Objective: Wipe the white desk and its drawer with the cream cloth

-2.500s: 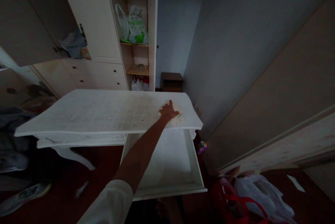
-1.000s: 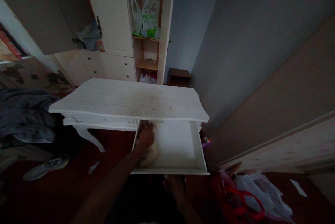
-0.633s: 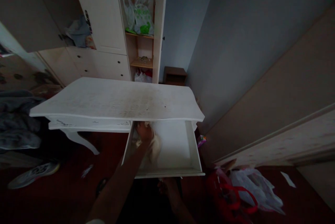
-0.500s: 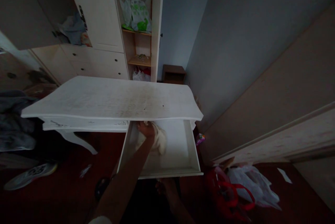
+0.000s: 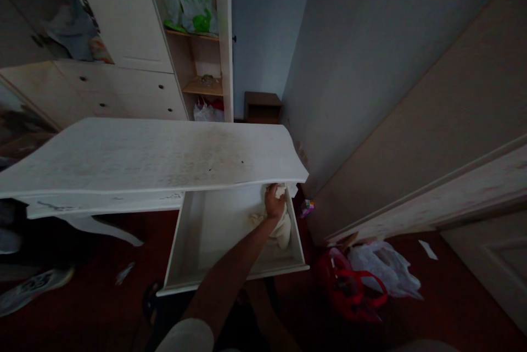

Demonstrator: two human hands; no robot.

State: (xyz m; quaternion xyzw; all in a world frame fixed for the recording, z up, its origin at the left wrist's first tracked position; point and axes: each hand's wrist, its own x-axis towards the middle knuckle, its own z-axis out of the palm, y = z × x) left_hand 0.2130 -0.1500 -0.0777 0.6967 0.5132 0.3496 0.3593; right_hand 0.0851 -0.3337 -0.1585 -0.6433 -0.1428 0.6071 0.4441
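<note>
A pale cloth [image 5: 282, 231] is pressed into the far right corner of the open drawer [image 5: 206, 231] by the left hand [image 5: 272, 205], its fingers curled upon the cloth; wiping is judged to be in hand, with the drawer's left side not under the cloth.

— where is the left hand [image 5: 274, 205]?
— inside the open drawer [image 5: 206, 234] under the white bench [image 5: 144, 154], at the far right corner, closed on a pale cloth [image 5: 282, 230].
— and nearby?
— a red bag [image 5: 349, 297] and a white bag [image 5: 385, 269] on the floor to the right, and a wardrobe [image 5: 123, 28] behind.
</note>
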